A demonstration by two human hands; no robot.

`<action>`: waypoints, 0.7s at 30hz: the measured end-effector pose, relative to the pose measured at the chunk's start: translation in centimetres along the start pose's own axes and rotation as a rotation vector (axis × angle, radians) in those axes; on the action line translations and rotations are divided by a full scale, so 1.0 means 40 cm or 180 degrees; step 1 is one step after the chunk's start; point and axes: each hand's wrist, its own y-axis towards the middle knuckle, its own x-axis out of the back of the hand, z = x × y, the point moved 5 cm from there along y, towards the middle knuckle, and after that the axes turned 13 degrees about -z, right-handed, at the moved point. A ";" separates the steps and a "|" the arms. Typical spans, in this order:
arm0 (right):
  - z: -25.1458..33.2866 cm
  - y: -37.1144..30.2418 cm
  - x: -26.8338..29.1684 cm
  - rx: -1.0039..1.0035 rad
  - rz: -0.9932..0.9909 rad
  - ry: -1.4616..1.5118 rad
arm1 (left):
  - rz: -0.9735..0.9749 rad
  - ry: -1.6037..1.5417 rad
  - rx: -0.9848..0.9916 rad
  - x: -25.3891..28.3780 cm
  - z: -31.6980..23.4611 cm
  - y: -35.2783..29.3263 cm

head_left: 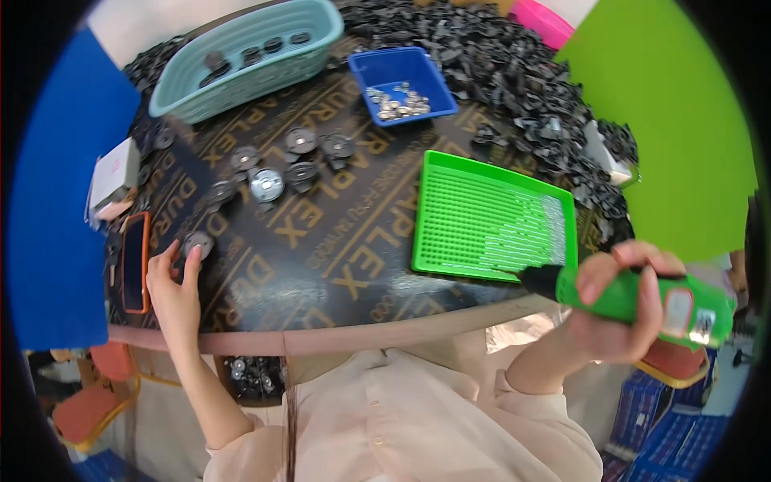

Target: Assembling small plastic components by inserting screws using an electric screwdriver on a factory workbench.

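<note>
My left hand (172,283) has its thumb and fingers on a small round grey-and-black part (197,243) lying on the table near its left end. In my right hand (620,299) is a green electric screwdriver (695,312) with a black nose, held level and pointing left. Its tip is over or just by the near right edge of a green perforated tray (420,233), where rows of small silver screws (540,229) lie toward the right. Several similar round parts (266,185) are grouped beyond my left hand, one showing a silver face.
An orange-edged phone (136,263) and a white box (114,175) are at the left. Farther back stand a pale teal basket (241,95) holding round parts and a blue tray (371,63) with small metal pieces. Black parts (514,88) are heaped along the back and right.
</note>
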 end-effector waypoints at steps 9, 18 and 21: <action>-0.071 0.013 0.006 -0.0369 0.0276 -0.0521 | 0.0664 -0.1998 0.0937 -0.002 -0.059 -0.069; -0.086 0.002 0.006 -0.0156 0.0422 -0.0725 | 0.2725 -0.2951 0.0547 -0.093 -0.453 -0.286; -0.087 0.000 -0.004 -0.0233 0.0381 -0.0756 | 0.3006 -0.2856 0.0135 -0.109 -0.498 -0.324</action>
